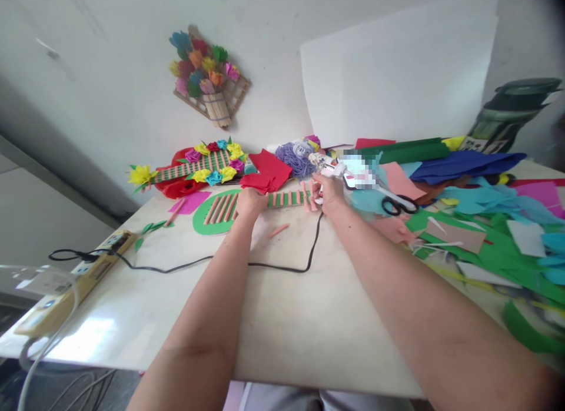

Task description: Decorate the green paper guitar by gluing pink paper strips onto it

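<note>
A green guitar-shaped paper cutout (200, 221) lies on the table, with pink paper rolls set in rows across its body and neck. My left hand (251, 204) is closed on it where body and neck meet; its fingertips are mostly hidden. At the far end of the neck, my right hand (331, 193) is wrapped round a white hot glue gun (338, 169), its black cord trailing down over the table. Two longer pink rolls (308, 199) stand crosswise at that end, by my right fingers. One loose pink roll (279, 230) lies in front of the neck.
A finished flower-trimmed paper guitar (189, 171) rests at the back left. Scissors (399, 205), purple yarn (293, 159) and heaped coloured paper (481, 240) lie to the right. A power strip (83, 278) runs along the left edge, and the cord (176, 268) crosses the table.
</note>
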The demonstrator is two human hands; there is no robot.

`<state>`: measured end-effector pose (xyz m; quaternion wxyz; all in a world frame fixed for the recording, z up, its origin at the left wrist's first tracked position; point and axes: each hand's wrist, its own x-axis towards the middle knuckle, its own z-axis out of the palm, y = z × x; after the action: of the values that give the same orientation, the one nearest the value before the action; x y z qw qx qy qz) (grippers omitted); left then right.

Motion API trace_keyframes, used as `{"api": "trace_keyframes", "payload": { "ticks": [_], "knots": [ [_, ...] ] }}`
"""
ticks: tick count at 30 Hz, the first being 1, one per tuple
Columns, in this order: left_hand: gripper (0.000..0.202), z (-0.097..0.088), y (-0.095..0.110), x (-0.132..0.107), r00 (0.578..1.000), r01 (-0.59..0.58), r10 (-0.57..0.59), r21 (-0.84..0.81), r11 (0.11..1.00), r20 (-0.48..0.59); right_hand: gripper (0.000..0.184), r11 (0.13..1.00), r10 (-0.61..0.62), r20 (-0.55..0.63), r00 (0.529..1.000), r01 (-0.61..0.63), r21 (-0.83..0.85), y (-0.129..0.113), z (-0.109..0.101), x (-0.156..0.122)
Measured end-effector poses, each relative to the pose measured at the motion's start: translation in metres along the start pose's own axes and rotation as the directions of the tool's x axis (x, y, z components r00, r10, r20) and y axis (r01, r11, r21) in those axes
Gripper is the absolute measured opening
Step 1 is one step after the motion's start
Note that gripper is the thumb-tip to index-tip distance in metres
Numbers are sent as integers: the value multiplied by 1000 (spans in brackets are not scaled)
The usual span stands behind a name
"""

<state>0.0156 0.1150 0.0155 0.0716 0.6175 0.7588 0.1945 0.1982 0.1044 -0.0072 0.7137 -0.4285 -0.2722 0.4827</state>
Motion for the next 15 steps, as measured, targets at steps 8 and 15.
{"api": "trace_keyframes", "payload": {
  "ticks": [8,15],
  "knots": [
    [25,4,-5,9,999,-31,31,12,999,-15,12,1000,-10,-5,1000,10,-15,0,0,0],
    [16,-5,-12,6,1000,-13,15,-76,997,26,13,1000,-14,-20,1000,14,-18,-1,0,-1]
  ]
}}
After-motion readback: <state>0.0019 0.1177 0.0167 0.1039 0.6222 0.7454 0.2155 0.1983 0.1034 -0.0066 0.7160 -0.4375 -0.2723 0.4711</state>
